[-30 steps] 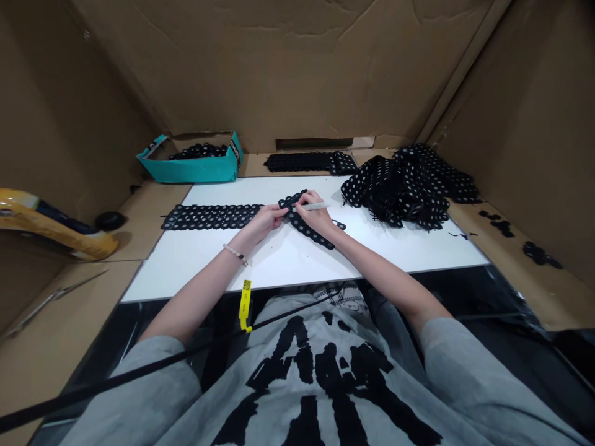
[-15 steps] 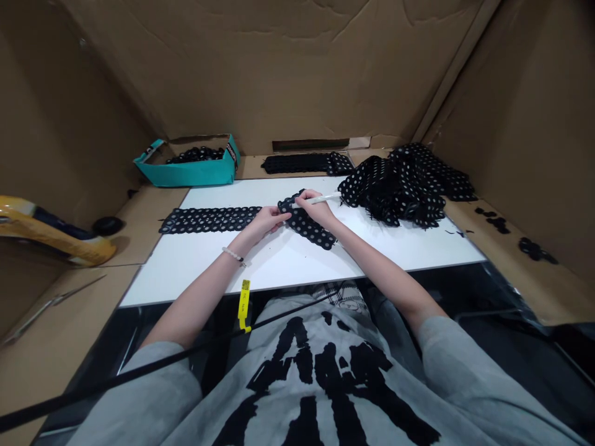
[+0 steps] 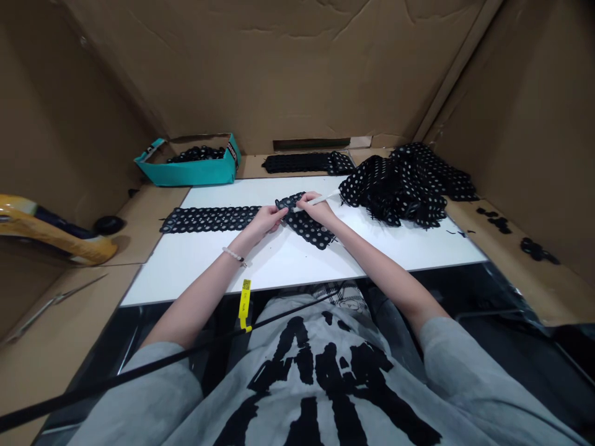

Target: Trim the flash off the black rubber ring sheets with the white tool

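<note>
A long black strip with rows of round holes lies across the white board, its right end bent toward me. My left hand pinches the strip at the bend, fingers closed on it. My right hand rests on the bent end and grips a thin white stick that points up and to the right. A heap of the same black perforated strips lies just right of my right hand.
A teal box with black pieces stands at the back left. More flat black strips lie behind the board. A yellow object and scissors lie at the left. Small black scraps dot the cardboard at right.
My right hand with the white stick has shifted slightly right along the bent end of the strip, and the stick now points more up-right. My left hand has barely moved.
</note>
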### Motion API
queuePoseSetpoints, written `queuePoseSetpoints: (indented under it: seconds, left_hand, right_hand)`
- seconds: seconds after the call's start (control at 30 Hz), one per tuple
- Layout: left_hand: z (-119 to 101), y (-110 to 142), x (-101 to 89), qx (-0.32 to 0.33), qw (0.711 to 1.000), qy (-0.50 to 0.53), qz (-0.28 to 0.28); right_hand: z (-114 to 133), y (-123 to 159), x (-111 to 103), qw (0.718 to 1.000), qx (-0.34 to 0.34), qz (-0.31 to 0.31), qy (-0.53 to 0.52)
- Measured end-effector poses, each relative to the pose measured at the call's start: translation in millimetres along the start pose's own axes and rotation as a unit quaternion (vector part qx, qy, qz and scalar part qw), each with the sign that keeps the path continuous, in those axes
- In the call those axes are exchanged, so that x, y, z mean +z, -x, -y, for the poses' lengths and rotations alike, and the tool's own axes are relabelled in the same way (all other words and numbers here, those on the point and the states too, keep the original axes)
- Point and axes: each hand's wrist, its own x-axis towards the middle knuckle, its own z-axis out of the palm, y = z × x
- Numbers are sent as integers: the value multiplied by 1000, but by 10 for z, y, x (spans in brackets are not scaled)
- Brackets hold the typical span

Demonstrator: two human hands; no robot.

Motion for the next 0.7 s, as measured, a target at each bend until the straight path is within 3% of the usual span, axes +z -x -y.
queuePoseSetpoints:
  seconds: [0.23, 0.57, 0.7]
  left_hand:
    - [-30, 9, 0, -22, 999, 37, 9]
    - [-81, 41, -35, -43, 997, 50, 40]
    - [-118, 48, -59, -49, 994, 64, 78]
  right_hand:
    - [1, 26, 43, 1000, 15, -1, 11]
    - [-87, 85, 205, 996, -17, -17, 81]
    - [-53, 103, 222, 994, -25, -23, 107]
